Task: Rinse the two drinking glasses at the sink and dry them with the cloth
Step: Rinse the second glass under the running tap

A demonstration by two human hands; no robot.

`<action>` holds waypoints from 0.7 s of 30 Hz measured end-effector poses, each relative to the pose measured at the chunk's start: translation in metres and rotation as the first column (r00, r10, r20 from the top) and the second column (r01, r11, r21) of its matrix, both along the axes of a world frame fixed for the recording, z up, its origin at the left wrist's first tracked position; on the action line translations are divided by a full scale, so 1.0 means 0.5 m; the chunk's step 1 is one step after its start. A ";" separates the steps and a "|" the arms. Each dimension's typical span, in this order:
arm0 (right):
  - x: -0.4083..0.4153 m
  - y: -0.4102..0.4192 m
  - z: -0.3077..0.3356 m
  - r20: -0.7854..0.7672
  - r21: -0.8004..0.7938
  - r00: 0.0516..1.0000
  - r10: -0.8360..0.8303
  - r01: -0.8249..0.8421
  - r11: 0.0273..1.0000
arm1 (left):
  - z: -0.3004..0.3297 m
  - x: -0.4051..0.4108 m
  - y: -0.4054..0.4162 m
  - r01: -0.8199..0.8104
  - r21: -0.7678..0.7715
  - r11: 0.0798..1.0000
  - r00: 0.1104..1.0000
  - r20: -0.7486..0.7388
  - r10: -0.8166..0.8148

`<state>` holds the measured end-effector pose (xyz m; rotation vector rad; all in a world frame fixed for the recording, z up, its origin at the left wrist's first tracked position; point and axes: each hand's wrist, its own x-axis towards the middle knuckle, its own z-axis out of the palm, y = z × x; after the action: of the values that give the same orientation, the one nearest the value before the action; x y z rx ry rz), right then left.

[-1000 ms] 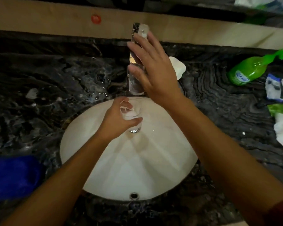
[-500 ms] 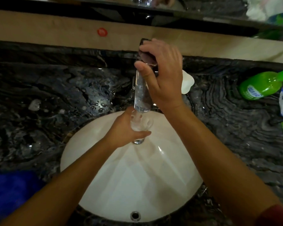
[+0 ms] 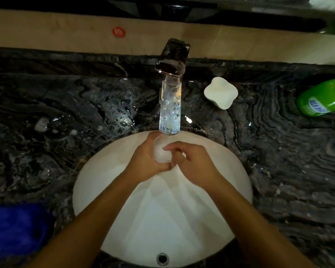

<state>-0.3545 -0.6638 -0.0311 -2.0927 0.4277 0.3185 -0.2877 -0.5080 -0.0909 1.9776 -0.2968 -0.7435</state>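
Over a white basin [image 3: 108, 190] set into a dark veined counter [image 3: 46, 105], a person is holding one glass [image 3: 161, 152] directly under the spout of a chrome tap [image 3: 171, 84]. Water is foaming white inside the glass. Left hand [image 3: 146, 161] is wrapping the glass from the left side, fingers curled round its wall. Right hand [image 3: 191, 163] is meeting it from the right, fingertips curling over the rim and thumb pressing the near side, so both hands are gripping the same glass above the middle of the basin. A second glass cannot be made out anywhere.

Beside the tap, a white dish [image 3: 220, 94] is sitting on the counter, and a green bottle [image 3: 321, 97] is lying on its side near the right edge. A blue cloth [image 3: 16, 231] is resting on the counter at lower left, well apart from the hands. Droplets are glistening on the stone left of the tap. A red sticker [image 3: 118, 32] is showing on the beige wall strip behind.
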 end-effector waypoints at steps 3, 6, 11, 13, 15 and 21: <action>0.062 -0.004 -0.007 -0.152 0.184 0.986 0.061 -0.033 0.982 | 0.003 0.009 -0.003 0.045 0.026 0.999 0.998 0.039 -0.046; 0.109 0.010 -0.028 -0.363 0.106 0.906 0.219 -0.193 0.975 | 0.006 0.014 -0.016 0.110 0.110 0.988 0.991 0.070 -0.118; 0.121 0.019 -0.061 -0.516 0.291 0.857 0.021 0.152 0.945 | -0.009 0.013 -0.016 0.198 0.284 0.938 0.887 0.355 -0.295; 0.116 0.022 -0.066 -0.532 0.328 0.847 0.023 0.180 0.927 | -0.007 0.008 -0.013 0.197 0.284 0.939 0.888 0.355 -0.293; 0.113 0.027 -0.057 -0.542 0.316 0.836 0.085 0.108 0.942 | 0.002 0.009 -0.009 0.169 0.248 0.954 0.945 0.235 -0.228; 0.102 -0.023 -0.023 -0.360 0.386 0.864 0.352 -0.206 0.899 | 0.021 0.036 -0.009 0.198 -0.060 0.978 0.963 -0.176 -0.206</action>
<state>-0.3033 -0.6754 -0.0427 -1.7374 0.2862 0.9687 -0.2698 -0.5123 -0.0803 1.8427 -0.4057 -1.0334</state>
